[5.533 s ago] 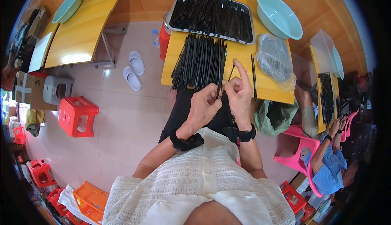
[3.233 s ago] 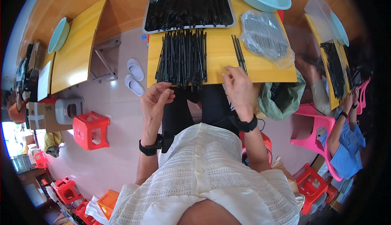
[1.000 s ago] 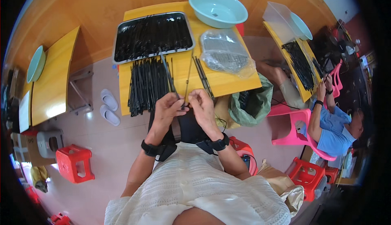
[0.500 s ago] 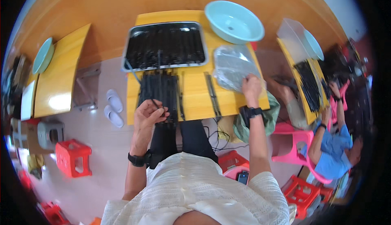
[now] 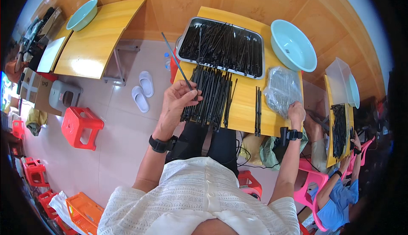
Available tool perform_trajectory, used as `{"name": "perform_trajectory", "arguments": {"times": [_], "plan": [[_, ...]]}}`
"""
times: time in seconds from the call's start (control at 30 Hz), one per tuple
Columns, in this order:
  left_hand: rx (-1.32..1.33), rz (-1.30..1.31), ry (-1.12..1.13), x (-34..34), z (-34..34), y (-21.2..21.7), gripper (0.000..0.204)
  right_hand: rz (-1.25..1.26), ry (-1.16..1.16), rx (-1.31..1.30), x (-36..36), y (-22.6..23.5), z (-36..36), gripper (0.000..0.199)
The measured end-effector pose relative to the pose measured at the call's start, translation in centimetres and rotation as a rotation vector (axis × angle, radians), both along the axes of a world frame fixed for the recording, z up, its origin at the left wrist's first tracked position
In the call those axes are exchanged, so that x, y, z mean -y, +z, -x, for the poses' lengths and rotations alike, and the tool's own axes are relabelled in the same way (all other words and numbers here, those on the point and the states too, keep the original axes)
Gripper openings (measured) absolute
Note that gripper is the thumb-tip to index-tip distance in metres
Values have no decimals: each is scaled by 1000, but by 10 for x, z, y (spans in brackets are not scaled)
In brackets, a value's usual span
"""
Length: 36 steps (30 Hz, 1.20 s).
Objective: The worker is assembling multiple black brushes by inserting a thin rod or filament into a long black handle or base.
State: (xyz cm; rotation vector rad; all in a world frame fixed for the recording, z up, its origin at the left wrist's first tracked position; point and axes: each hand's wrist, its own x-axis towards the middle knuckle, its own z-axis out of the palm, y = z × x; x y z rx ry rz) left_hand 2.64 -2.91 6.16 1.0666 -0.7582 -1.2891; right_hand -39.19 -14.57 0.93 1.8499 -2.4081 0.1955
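Note:
My left hand (image 5: 180,96) pinches a thin black cable tie (image 5: 176,62) near its lower end, and the tie slants up and to the left. Close by its fingertips, a thick row of black cable ties (image 5: 212,94) lies on the yellow table (image 5: 244,101). My right hand (image 5: 296,112) grips the near right edge of a clear plastic bag (image 5: 280,88). What the bag holds is blurred by its film. Beyond the row is a metal tray (image 5: 262,54) heaped with black ties. A few separate ties (image 5: 258,111) lie between the row and the bag.
A light-blue basin (image 5: 293,43) stands at the table's far right. Pink chairs (image 5: 306,192) and a co-worker in blue (image 5: 335,205) are on the right, beside another table with black ties (image 5: 339,131). A red stool (image 5: 82,127) and white slippers (image 5: 142,91) are on the floor at left.
The whole view has swung, so the table sits farther right. My left hand has shifted to the left side of the row, still pinching the tie. My right hand stays on the bag.

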Motion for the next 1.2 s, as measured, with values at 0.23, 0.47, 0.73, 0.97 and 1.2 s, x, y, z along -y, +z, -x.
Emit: {"name": "perform_trajectory", "arguments": {"times": [0.23,0.47,0.73,0.97,1.2], "plan": [[-36,-62,46,-20,2,-2,17,-88,9,-99,-2,10,-17,22],[-75,-33,22,-23,1,-6,18,39,-5,23,2,-15,18,19],[-64,-56,47,-30,0,-5,19,-49,-111,930,-14,16,14,17],[-97,-57,-2,-23,5,-2,20,-108,69,1030,-40,29,42,11],[-48,-40,-5,-24,1,-5,19,-225,52,965,-89,80,46,11]]}}
